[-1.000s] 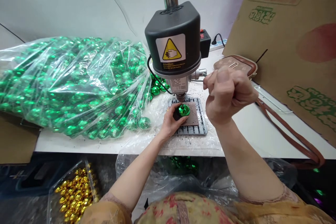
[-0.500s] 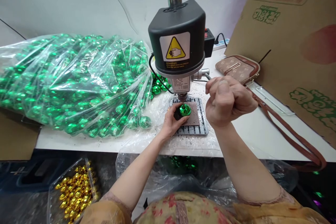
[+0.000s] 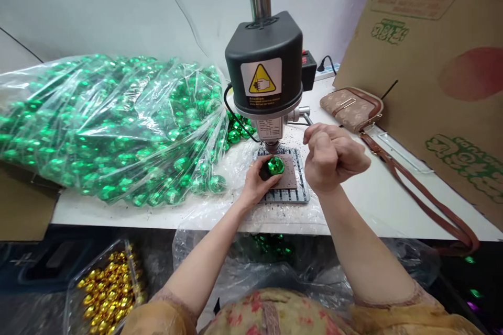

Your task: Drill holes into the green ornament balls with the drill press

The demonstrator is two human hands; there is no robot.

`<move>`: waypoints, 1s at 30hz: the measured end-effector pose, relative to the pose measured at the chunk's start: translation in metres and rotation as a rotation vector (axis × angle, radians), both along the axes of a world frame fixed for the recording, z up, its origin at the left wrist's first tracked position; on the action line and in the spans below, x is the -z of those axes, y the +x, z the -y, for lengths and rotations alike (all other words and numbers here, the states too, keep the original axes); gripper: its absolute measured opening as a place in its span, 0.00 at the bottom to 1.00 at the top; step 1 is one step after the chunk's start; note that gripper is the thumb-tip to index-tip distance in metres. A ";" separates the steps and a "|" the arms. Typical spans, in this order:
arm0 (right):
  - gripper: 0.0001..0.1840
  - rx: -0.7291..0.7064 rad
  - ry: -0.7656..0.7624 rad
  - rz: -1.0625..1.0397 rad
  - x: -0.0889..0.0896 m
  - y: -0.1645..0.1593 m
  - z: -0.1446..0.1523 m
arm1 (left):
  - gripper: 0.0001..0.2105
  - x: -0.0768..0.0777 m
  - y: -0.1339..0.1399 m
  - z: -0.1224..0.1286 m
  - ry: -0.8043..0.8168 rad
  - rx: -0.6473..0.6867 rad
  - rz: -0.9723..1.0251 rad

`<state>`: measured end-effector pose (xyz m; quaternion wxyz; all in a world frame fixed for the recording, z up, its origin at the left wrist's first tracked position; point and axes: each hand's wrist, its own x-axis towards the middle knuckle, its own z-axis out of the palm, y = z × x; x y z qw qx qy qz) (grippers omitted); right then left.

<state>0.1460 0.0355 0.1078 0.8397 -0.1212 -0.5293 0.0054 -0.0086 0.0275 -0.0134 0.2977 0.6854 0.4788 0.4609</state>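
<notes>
A shiny green faceted ball [image 3: 275, 165] is pinched between the thumb and fingers of my left hand [image 3: 257, 183]. It rests on a small brown board [image 3: 290, 172] over the slotted metal base [image 3: 302, 188] of a bench drill press [image 3: 264, 63], right below the chuck [image 3: 272, 145]. My right hand [image 3: 333, 156] is closed in a fist around the end of the drill press's feed lever [image 3: 307, 118]; the grip itself is hidden by the fingers.
A large clear plastic bag [image 3: 118, 125] full of green balls lies left of the press. Loose green balls [image 3: 236, 131] sit behind it. To the right are a patterned purse [image 3: 346, 107] and a cardboard box [image 3: 432, 78]. Below left, a clear bin [image 3: 70, 298] holds gold balls.
My right hand has moved slightly left and down with the lever. The view has shifted a little, and the left hand still holds the green ball on the board.
</notes>
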 end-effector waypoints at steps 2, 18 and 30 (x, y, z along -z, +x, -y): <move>0.27 0.000 -0.012 -0.020 -0.005 -0.001 0.001 | 0.26 0.001 0.000 -0.001 0.009 -0.009 -0.011; 0.25 -0.029 -0.356 -0.069 -0.064 0.002 -0.009 | 0.19 -0.006 -0.011 0.069 0.121 0.013 0.028; 0.25 -0.024 -0.326 -0.113 -0.061 -0.001 -0.004 | 0.16 -0.002 -0.055 0.091 0.522 0.122 -0.482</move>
